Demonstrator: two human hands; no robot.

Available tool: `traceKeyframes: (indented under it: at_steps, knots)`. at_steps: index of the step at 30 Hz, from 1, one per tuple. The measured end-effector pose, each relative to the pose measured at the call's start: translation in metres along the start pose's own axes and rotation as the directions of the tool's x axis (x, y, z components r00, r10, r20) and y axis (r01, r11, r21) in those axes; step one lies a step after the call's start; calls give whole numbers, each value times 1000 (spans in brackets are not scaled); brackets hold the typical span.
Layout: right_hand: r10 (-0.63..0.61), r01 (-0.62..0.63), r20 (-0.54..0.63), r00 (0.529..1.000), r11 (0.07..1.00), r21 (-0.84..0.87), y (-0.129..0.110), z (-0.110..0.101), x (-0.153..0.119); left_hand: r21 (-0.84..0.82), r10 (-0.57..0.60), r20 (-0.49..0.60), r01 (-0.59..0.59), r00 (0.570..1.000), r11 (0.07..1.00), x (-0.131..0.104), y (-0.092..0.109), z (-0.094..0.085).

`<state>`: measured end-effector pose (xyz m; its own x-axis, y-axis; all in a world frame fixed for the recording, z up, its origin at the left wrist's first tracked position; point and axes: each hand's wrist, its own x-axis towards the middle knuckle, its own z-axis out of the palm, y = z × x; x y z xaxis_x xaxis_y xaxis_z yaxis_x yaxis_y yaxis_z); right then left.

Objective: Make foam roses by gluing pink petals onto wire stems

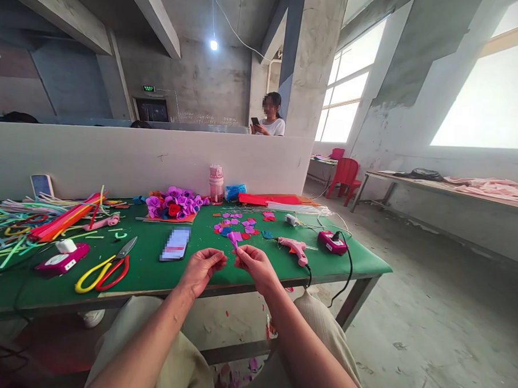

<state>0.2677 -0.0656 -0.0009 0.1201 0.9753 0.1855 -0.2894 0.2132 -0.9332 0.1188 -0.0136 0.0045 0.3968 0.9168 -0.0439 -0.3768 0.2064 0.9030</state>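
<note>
Pinched in the fingers of my right hand (256, 266) is a small purple paper petal (233, 240), rolled into a narrow cone and pointing up. My left hand (205, 268) is closed just to its left, thumb and fingertips together; anything between them is too small to make out. Beyond my hands, loose cut petals (236, 236) in purple, red and blue are scattered over the green tabletop (146, 278). To the right, a pink glue gun (294, 248) lies on its side. A bunch of purple flowers (179, 203) with a red one rests further back.
At left lie scissors (110, 267), a magenta power socket (63, 258) and many coloured pipe cleaners (64, 217). A phone (175, 244) lies flat nearby. Another socket (332, 242) with a black cord sits at right. Beyond the white partition (157, 161) a person (272, 123) holds a phone.
</note>
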Motion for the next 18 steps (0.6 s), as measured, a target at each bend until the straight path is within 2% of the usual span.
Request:
traceKeyframes:
  at_steps: [14, 18]
  knots:
    - [8, -8, 2, 1000, 1000, -11, -3, 1, -1, 3, -31, 86, 31, 996, 1000, -2, 0, 0]
    - [5, -5, 2, 1000, 1000, -20, -3, 1, -1, 38, 2, 74, -5, 997, 999, -3, -1, 1]
